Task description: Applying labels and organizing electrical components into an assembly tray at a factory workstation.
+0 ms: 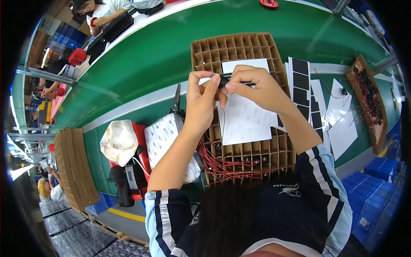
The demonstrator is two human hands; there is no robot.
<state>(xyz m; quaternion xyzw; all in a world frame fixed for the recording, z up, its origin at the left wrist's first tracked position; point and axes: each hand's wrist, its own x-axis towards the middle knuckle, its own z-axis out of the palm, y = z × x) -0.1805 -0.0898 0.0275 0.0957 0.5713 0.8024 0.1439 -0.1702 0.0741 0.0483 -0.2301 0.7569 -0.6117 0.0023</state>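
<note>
My left hand (200,100) and my right hand (262,88) meet above a cardboard divider box (233,43). Between their fingertips is a small black part (223,82) with a thin wire, pinched from both sides; its exact kind is too small to tell. Beneath the hands a white paper sheet (244,124) lies across the box's compartments. A bundle of thin red wires (214,165) spills over the near left cells, where dark parts sit. Black scissors (177,99) rest just left of my left forearm.
Left of the box are a white printed package (162,135) and a whitish bag (119,141) by a red object. Sheets of black rectangular labels (300,81) lie right, then a cardboard tray (381,139) of wired black parts. A co-worker (105,13) sits beyond the green partition (158,55).
</note>
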